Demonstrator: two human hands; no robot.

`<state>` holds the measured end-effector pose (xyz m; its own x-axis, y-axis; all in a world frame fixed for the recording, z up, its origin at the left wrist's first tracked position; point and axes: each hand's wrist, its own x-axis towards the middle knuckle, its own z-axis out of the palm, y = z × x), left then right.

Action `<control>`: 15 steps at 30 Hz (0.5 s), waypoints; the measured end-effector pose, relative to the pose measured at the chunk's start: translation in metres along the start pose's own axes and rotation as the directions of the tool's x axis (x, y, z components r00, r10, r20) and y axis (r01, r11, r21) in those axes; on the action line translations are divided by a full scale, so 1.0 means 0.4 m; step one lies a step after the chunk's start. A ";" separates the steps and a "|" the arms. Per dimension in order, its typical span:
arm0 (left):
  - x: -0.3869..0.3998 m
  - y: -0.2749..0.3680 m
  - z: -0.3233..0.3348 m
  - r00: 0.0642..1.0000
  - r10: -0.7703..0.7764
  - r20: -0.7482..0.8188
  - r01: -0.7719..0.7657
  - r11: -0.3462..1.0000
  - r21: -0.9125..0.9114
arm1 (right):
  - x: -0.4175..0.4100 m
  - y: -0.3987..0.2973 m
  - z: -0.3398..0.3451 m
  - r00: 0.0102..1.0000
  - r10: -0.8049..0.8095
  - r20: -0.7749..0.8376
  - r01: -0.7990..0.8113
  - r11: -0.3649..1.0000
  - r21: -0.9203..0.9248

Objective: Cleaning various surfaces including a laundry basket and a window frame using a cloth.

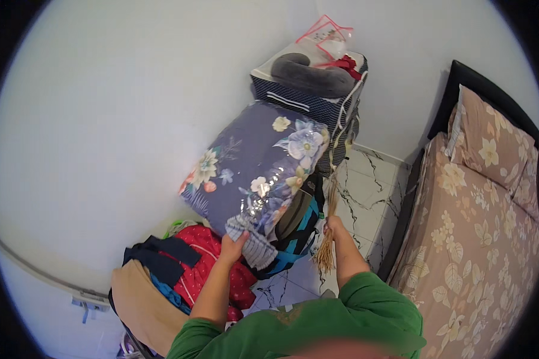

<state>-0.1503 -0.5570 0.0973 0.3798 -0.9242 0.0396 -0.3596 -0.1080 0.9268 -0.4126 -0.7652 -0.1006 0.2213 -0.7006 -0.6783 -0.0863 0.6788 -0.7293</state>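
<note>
In my left hand [233,246] is a crumpled grey-and-white striped cloth [254,244]. It lies against the lower edge of a dark blue floral quilt or bedding pack [247,157] in shiny clear plastic. My right hand [335,226] grips a bundle of thin straw-coloured sticks, a hand broom [325,256]. The broom's thick end points down toward me, and its finer strands reach up past my fist. Just left of that fist stands a black, grey and blue backpack [301,220], partly covered by the bedding pack.
Behind the pack, a patterned fabric box [283,94] carries a grey neck pillow [312,76] and a clear pouch with pink edging [330,38]. Clothes, including a red dotted garment [202,247], are heaped lower left. A floral-covered bed [471,251] stands right of the marble-patterned floor [364,197].
</note>
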 end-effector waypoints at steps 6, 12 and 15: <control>-0.323 0.022 -0.138 0.990 -0.031 -0.137 -0.017 0.942 -0.335 | -0.214 -0.126 0.089 0.614 -0.602 -0.511 0.494 0.798 -0.346; -0.560 0.024 -0.262 0.954 -0.074 -0.290 -0.026 0.945 -0.327 | -0.319 0.014 0.145 0.859 -0.452 -0.239 0.323 0.842 -0.432; -0.689 0.010 -0.329 0.956 -0.104 -0.273 0.004 0.939 -0.343 | -0.403 0.094 0.174 0.972 -0.174 -0.161 0.198 0.968 0.153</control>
<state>-0.1443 -0.2547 0.1393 0.6332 -0.7728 0.0431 -0.0434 0.0202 0.9989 -0.3838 -0.6114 -0.0125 0.0740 -0.8340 -0.5468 0.1092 0.5518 -0.8268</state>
